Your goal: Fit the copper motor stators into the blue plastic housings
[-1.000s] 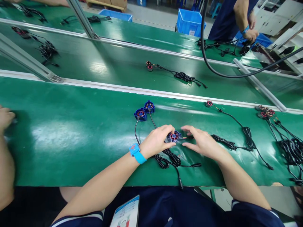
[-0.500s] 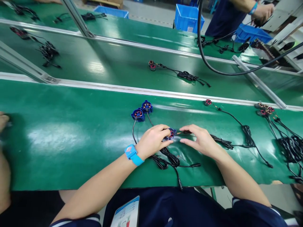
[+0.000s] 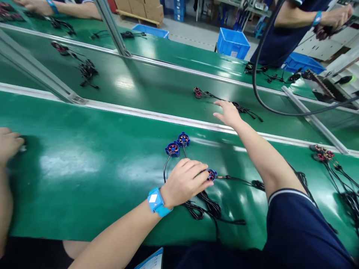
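Note:
My left hand (image 3: 186, 181), with a blue strap on the wrist, is closed on a blue-rimmed motor stator (image 3: 212, 174) with copper windings; its fingers partly cover the piece. A black cable (image 3: 238, 179) runs right from that piece. My right hand (image 3: 228, 114) is stretched out over the middle green strip, fingers apart and holding nothing. Near it lie two red-and-black stators (image 3: 198, 92) with a bundled black cable (image 3: 246, 111), partly behind the hand. Two more blue-rimmed stators (image 3: 172, 149) lie side by side above my left hand, their cables running under it.
Metal rails (image 3: 157, 117) and slanted posts divide the green surface (image 3: 84, 157). More stators (image 3: 322, 153) with coiled cables lie at right. A black hose (image 3: 255, 82) hangs at upper right. Another person's hand (image 3: 9, 144) rests at left; co-workers are across the table.
My right hand has left the blue-rimmed stator and reached forward over the rail to the middle strip. My left hand stays on the stator. The view has shifted.

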Tool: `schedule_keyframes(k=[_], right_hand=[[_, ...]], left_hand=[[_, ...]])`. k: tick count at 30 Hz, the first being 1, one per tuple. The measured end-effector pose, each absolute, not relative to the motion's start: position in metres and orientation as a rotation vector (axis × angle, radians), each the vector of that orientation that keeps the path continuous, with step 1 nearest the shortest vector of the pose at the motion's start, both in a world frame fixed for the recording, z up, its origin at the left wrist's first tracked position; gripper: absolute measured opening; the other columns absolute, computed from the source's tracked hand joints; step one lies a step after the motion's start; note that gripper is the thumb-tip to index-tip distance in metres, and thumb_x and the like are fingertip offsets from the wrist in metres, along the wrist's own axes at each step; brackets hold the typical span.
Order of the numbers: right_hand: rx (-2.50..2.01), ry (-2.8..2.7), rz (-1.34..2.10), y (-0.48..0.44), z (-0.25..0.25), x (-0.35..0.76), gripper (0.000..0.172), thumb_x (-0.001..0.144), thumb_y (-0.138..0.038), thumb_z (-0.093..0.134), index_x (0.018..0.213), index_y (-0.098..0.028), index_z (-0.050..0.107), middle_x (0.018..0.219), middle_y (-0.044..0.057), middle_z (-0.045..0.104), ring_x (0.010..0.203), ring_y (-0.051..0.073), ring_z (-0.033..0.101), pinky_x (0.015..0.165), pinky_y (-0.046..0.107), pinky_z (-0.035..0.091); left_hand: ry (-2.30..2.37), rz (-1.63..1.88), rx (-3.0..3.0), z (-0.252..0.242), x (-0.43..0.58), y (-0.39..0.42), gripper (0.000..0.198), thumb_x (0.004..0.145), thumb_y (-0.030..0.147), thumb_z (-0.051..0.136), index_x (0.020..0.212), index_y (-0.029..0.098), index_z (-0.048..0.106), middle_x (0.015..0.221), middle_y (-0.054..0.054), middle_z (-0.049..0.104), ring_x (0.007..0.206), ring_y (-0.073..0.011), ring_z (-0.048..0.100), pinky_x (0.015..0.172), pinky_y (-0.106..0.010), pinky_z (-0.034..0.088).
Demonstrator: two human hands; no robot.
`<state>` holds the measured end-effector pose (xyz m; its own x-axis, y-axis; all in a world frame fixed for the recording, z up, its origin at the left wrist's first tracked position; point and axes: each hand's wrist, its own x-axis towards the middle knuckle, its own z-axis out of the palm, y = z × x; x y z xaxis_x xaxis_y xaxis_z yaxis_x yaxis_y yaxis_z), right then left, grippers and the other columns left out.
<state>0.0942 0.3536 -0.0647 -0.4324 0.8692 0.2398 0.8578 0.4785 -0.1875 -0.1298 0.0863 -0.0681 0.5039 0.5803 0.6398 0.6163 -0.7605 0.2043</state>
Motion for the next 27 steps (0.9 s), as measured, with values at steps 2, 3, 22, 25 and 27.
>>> schedule_keyframes(k=[2,3,22,25,27], right_hand=[[-1.499,-2.441,0.018,0.386,-0.064,0.064,0.061,0.084,-0.035,0.072,0.14,-0.022,0.053,0.132,0.015,0.059,0.119,0.035,0.054,0.102,0.051,0.043],[-1.521,-2.447,-0.006,0.4,-0.064,0.05,0.066,0.084,-0.038,0.072,0.144,-0.022,0.049,0.134,0.016,0.057,0.12,0.036,0.052,0.102,0.052,0.042],[-1.83,-2.553,-0.134,0.4,-0.075,-0.003,0.039,0.102,-0.037,0.031,0.129,-0.021,0.055,0.119,0.016,0.054,0.091,0.026,0.062,0.077,0.038,0.047],[-1.694,-2.657,-0.104,0.339,-0.069,-0.002,0.037,0.102,-0.04,0.033,0.126,-0.024,0.058,0.115,0.012,0.056,0.085,0.022,0.061,0.073,0.033,0.046],[-1.573,-2.736,-0.085,0.298,-0.066,-0.004,0.036,0.103,-0.04,0.034,0.125,-0.026,0.058,0.115,0.01,0.057,0.085,0.021,0.061,0.072,0.031,0.046]], left_hand=[[-1.024,-1.085,-2.622,-0.064,-0.134,0.087,0.017,0.096,0.035,0.064,0.095,0.018,0.066,0.102,-0.003,0.075,0.091,-0.0188,0.067,0.077,-0.034,0.046],[-1.019,-1.082,-2.591,-0.063,-0.136,0.087,0.016,0.095,0.034,0.065,0.095,0.018,0.066,0.102,-0.003,0.075,0.089,-0.018,0.066,0.076,-0.033,0.046],[-1.071,-1.092,-2.488,-0.072,-0.143,0.087,0.011,0.089,0.024,0.072,0.092,0.015,0.067,0.105,-0.006,0.071,0.078,-0.0159,0.055,0.066,-0.031,0.037],[-1.063,-1.078,-2.493,-0.071,-0.142,0.086,0.009,0.091,0.024,0.069,0.093,0.016,0.067,0.106,-0.005,0.071,0.081,-0.0157,0.056,0.067,-0.031,0.037],[-1.056,-1.081,-2.491,-0.07,-0.141,0.086,0.01,0.092,0.025,0.068,0.093,0.016,0.067,0.105,-0.005,0.071,0.081,-0.0157,0.056,0.068,-0.032,0.037]])
